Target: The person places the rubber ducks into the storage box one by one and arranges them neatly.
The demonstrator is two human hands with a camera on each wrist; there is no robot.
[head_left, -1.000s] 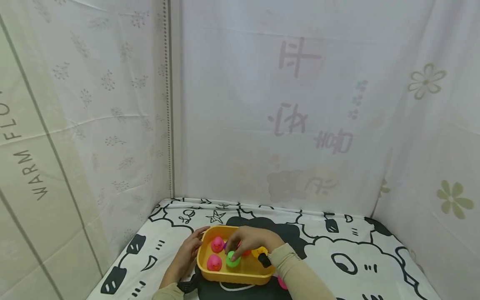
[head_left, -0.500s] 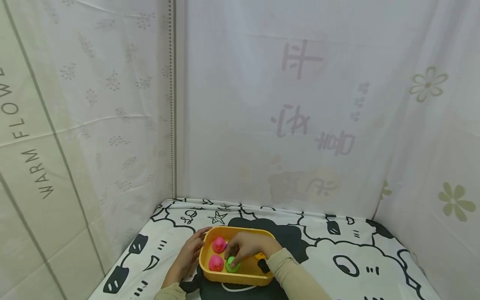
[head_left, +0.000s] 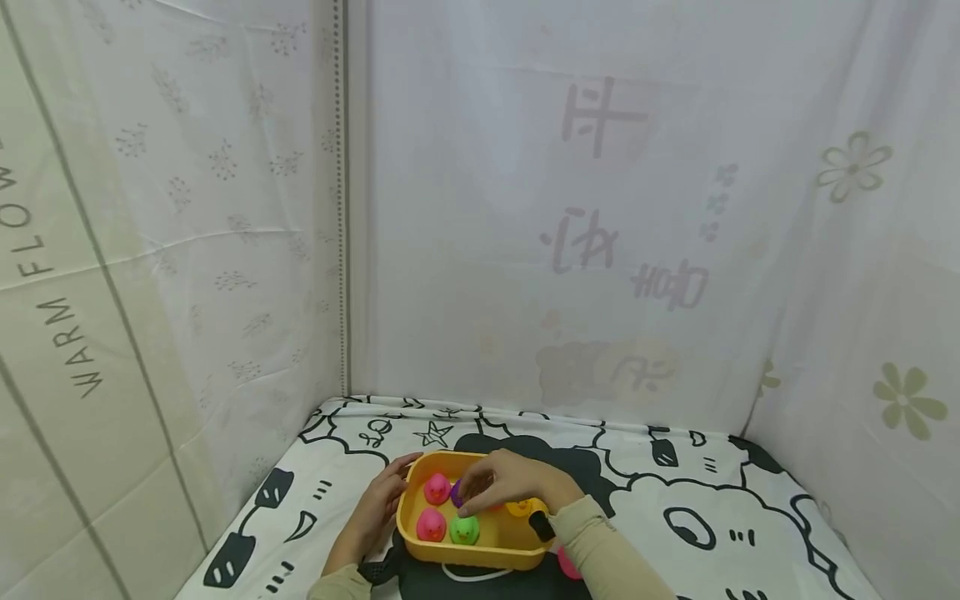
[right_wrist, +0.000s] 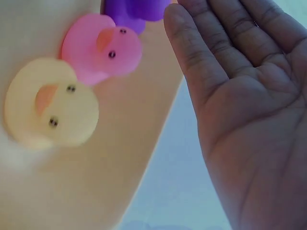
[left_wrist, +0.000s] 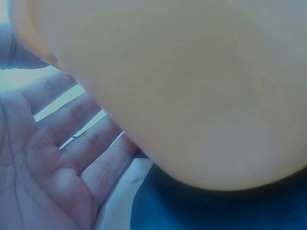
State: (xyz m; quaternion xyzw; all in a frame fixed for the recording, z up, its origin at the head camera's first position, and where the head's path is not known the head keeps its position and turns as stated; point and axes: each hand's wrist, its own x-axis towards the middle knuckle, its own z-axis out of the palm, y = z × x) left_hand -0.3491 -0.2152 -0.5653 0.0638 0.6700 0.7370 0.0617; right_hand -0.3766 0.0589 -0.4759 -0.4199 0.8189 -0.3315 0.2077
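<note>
A yellow plastic basin (head_left: 487,560) holds several small rubber ducks. On its left side sit two pink ducks (head_left: 431,525), with a green duck (head_left: 464,530) beside the nearer one. A purple duck (head_left: 456,493) is partly covered by my right hand (head_left: 517,482), which hovers over the basin with nothing in its fingers. In the right wrist view, a yellow duck (right_wrist: 53,103), a pinkish-red duck (right_wrist: 103,48) and purple ones (right_wrist: 136,12) lie beside that hand. My left hand (head_left: 378,504) rests against the basin's left wall, its fingers extended along the outside in the left wrist view.
Another pink duck (head_left: 567,563) lies outside the basin, partly hidden by my right forearm. The basin stands on a black-and-white patterned cloth (head_left: 712,508). Pale curtains (head_left: 525,250) hang at the back and sides.
The right hand has let go of the green duck and lifted slightly up and to the right. That duck now sits beside the nearer pink one. The left hand stays at the rim.
</note>
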